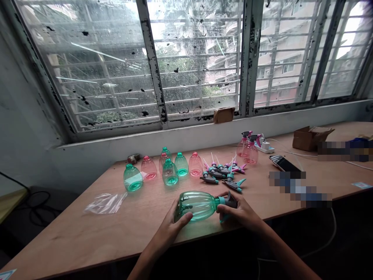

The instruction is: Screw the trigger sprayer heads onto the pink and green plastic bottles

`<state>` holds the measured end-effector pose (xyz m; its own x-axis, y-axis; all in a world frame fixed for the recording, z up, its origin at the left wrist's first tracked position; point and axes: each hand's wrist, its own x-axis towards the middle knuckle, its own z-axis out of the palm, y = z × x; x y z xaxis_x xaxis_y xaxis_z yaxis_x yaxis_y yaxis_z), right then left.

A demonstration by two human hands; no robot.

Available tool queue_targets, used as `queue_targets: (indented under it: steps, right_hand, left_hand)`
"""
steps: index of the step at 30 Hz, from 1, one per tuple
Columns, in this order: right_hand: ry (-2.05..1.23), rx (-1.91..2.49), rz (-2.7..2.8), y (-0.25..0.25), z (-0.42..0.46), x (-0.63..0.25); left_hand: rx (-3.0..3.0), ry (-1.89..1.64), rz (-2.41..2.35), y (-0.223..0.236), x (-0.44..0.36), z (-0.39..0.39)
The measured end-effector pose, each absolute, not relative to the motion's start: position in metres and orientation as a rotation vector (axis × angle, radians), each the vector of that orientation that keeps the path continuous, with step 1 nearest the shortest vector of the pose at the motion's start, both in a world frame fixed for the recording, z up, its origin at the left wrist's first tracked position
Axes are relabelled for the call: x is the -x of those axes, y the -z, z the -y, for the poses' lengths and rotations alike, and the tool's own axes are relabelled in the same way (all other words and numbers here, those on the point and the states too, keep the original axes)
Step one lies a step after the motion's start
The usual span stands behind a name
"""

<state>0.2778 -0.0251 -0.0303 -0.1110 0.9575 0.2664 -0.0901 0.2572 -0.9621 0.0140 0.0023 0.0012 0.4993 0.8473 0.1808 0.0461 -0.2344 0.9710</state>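
A clear green spray bottle (199, 205) lies sideways in the air over the table's front edge, its neck to the right. My left hand (174, 221) is wrapped round the bottle's base end. My right hand (240, 210) grips the grey and teal spray head (229, 201) at the neck; part of the head is hidden by the fingers. Just beyond, several loose spray heads (223, 171) lie in a pile, their tubes pointing up. Left of the pile stand several open bottles without heads, some green (133, 178) and some pink (149, 168).
Two pink bottles with heads (250, 151) stand at the back right by a white power strip (266, 147). A phone (285, 164) and a cardboard box (310, 139) are further right. A clear plastic bag (105, 203) lies at left on the wooden table (87, 237).
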Motion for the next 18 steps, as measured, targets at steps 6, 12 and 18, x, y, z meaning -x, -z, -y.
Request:
queue_targets:
  steps: [6,12,18]
  right_hand:
    - [-1.113,0.907,1.322,0.0276,0.0256,-0.2773]
    - [-1.116,0.859,1.296,0.0332,0.0238,-0.2794]
    - [-1.114,0.86,1.291,0.0348,0.0234,-0.2798]
  left_hand:
    - [-1.628,-0.872,-0.647,0.0038,-0.0149,0.001]
    - [-1.642,-0.857,-0.836,-0.0041,-0.0153,0.0026]
    - [-1.65,-0.867,-0.698,0.0038,-0.0159,-0.0016]
